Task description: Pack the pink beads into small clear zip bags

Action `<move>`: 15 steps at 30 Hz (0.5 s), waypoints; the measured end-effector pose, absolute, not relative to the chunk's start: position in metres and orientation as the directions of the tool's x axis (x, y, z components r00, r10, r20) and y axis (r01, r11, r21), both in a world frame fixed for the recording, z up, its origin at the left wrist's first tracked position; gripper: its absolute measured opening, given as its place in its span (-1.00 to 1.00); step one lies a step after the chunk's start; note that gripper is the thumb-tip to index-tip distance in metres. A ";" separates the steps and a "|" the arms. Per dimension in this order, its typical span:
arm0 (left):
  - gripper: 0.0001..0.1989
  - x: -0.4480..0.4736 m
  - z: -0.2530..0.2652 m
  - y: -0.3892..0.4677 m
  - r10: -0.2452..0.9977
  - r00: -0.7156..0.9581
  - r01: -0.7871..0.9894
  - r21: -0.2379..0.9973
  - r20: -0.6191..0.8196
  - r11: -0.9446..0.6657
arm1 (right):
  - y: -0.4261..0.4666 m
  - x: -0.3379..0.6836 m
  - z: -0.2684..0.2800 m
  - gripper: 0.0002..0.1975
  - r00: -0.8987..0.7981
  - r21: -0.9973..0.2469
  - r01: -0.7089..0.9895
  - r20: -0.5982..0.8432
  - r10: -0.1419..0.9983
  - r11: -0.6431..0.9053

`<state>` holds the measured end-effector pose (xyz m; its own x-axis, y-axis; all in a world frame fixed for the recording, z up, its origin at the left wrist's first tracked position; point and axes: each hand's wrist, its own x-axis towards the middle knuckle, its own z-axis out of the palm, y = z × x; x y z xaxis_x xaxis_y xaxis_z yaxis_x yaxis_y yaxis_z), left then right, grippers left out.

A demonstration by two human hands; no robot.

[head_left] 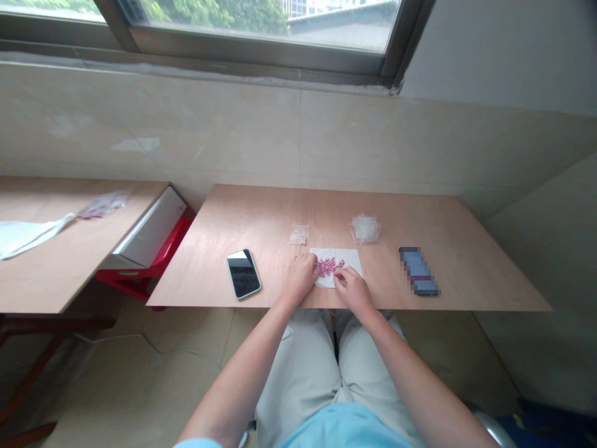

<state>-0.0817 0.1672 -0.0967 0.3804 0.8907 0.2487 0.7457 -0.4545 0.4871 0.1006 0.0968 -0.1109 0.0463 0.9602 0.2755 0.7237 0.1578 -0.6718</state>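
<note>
Small pink-red beads (329, 267) lie in a loose cluster on a white sheet of paper (352, 256) near the table's front edge. At the cluster's left side is my left hand (301, 275), its fingers curled inward; what they hold, if anything, is hidden. My right hand (355, 289) rests over the paper's lower right part, thumb and fingertips pinched together just beside the beads. Whatever sits in that pinch is too small to make out. Behind my left hand lies a small clear plastic bag (299, 234). A stack of clear plastic bags (365, 229) is farther back to the right.
A phone with a dark screen (244, 274) lies left of my hands, and a pixelated phone-like object (418, 271) lies to the right. Another table (51, 267) stands at the left, bearing a white cloth-like sheet (32, 235) and plastic bags (103, 204). A red stool (163, 258) stands between the tables.
</note>
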 end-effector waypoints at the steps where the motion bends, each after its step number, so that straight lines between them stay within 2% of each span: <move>1: -0.94 -0.082 -0.096 0.167 0.890 0.382 0.746 0.485 0.250 -0.457 | 0.097 0.101 -0.110 -0.84 0.064 -0.697 0.701 0.271 0.960 0.150; 4: -0.93 -0.082 -0.096 0.167 0.889 0.382 0.744 0.487 0.251 -0.457 | 0.101 0.103 -0.110 -0.84 0.176 -0.818 0.570 0.217 0.960 0.080; 7: -0.93 -0.082 -0.096 0.168 0.894 0.373 0.741 0.499 0.250 -0.449 | 0.113 0.104 -0.109 -0.75 0.315 -0.934 0.356 0.111 0.942 -0.009; 9: -0.94 -0.082 -0.096 0.169 0.896 0.370 0.735 0.512 0.246 -0.445 | 0.123 0.101 -0.108 -0.70 0.388 -0.969 0.243 0.062 0.920 -0.037; 11: -0.95 -0.082 -0.096 0.169 0.897 0.370 0.727 0.526 0.243 -0.442 | 0.133 0.094 -0.104 -0.69 0.435 -0.977 0.209 0.061 0.898 -0.034; 13: -0.94 -0.083 -0.096 0.170 0.898 0.368 0.718 0.540 0.241 -0.440 | 0.140 0.083 -0.098 -0.71 0.409 -0.975 0.220 0.087 0.908 -0.006; 15: -0.93 -0.084 -0.096 0.170 0.900 0.365 0.710 0.554 0.239 -0.435 | 0.143 0.072 -0.093 -0.75 0.271 -0.971 0.236 0.100 0.957 0.035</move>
<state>-0.0837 0.1705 -0.0955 0.3652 0.8996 0.2394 0.7097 -0.4355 0.5538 0.0718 0.1429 -0.0926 0.2707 0.9574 0.1002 0.2355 0.0351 -0.9712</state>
